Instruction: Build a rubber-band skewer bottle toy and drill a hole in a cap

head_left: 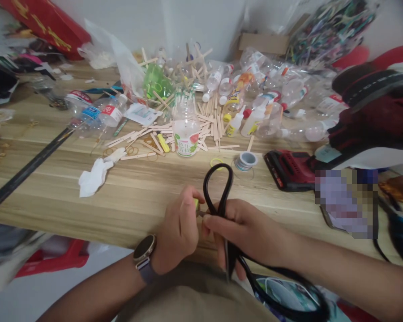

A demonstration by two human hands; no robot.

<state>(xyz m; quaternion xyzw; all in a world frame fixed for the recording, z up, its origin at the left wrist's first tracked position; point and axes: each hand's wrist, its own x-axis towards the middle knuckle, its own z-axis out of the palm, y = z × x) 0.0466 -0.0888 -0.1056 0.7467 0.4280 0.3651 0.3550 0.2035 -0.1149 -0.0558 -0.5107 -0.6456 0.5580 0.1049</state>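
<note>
My left hand, with a watch on its wrist, is closed around a small yellow-green piece; its kind is mostly hidden by the fingers. My right hand grips black-handled scissors, spread wide. One handle loop points up and the other hangs at the lower right, while one blade points down towards my lap. Between the two hands a short metal tip meets the yellow-green piece. Beyond them on the table stands an upright clear bottle with a watermelon label, holding thin sticks.
Wooden sticks and plastic bottles crowd the back. A wire spool, a red-black battery tool and a blurred-out phone lie rightward. Crumpled tissue and a long dark bar lie left. A red stool is below.
</note>
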